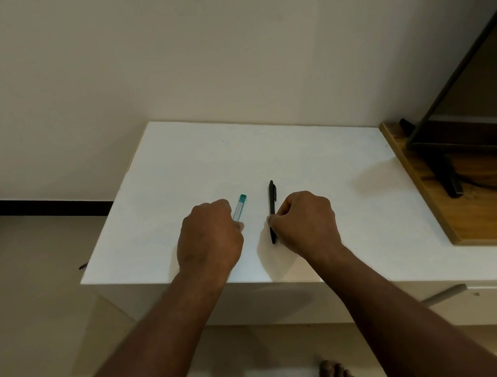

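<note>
Down over the counter (189, 165), from the head view, both bare hands are at work. The left grip (208, 238) is curled closed round the near end of a clear pen (239, 207), whose teal cap pokes out just beyond the knuckles, pointing away from the person. The right grip (305, 223) is closed too, thumb and fingers pinching a black pen (272, 201) low on its barrel. The clip end runs forward past the grip and the tip shows just behind the thumb. The two pens sit in the gap between the grips, near each other but apart. Whether either is lifted off the counter or resting on it cannot be told.

Both pens look light, stiff and smooth, so they are likely to roll or slip if held loosely. A firm pinch on the mid-barrel looks like the safest hold, and the teal cap may pull off if it is tugged.

Well off to the outside of the right grip lies a wooden board (437, 208) with a dark stand (448, 177) on it.
</note>
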Demonstrator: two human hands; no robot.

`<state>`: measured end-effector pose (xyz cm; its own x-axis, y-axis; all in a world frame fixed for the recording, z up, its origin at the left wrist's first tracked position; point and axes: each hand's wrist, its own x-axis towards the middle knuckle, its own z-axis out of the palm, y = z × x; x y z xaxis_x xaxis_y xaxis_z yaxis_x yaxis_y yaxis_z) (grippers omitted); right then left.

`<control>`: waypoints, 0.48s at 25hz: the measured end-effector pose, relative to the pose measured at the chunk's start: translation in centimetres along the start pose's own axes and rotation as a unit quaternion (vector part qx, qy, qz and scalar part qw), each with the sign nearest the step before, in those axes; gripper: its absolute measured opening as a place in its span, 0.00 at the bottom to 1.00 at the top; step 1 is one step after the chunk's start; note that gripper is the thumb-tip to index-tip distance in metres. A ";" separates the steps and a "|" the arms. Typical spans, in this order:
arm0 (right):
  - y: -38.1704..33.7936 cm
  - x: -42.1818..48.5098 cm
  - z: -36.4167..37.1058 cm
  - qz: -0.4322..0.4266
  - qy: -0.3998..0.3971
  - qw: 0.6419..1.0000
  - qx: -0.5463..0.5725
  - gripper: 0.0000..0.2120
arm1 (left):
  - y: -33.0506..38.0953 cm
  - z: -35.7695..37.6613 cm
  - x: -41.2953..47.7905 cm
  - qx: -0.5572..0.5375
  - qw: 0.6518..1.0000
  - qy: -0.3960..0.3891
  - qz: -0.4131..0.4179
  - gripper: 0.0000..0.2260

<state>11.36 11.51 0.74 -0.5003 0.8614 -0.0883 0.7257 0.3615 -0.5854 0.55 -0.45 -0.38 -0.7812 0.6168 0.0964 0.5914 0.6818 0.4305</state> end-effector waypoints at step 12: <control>0.1 0.0 0.3 -0.033 0.014 0.999 -0.025 0.07 | 1.3 0.8 -0.1 -0.004 1.000 0.002 -0.018 0.17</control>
<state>11.24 11.46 0.42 -0.5345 0.8447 -0.0278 0.7148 0.4343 -0.5482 1.55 0.68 -0.59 -0.8031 0.5899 0.0838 0.5609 0.7011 0.4403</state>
